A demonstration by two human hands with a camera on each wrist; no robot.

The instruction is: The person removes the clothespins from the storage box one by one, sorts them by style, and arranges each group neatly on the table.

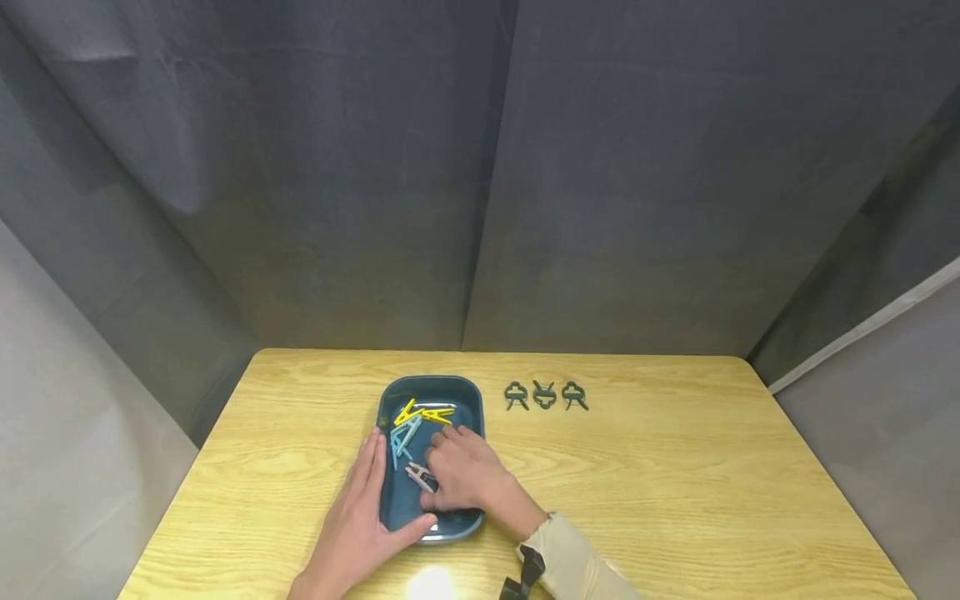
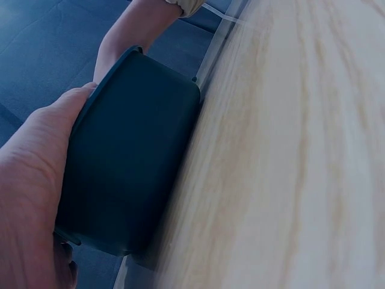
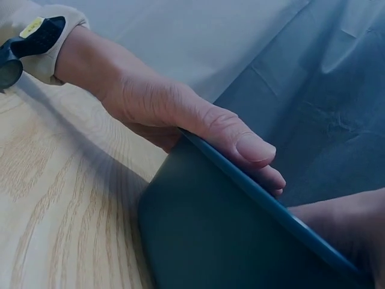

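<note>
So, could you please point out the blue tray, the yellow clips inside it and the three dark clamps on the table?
blue tray (image 1: 432,384), head view, far rim.
yellow clips (image 1: 422,412), head view, where the two meet.
dark clamps (image 1: 544,396), head view, middle clamp of the row.

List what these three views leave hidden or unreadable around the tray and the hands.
- Head view: the right hand covers part of the tray floor; whether it grips the grey clip is too small to tell.
- Left wrist view: the tray's wall hides its contents; the table is blurred.
- Right wrist view: the tray's wall hides the clips; the right hand is cut off by the frame edge.
</note>
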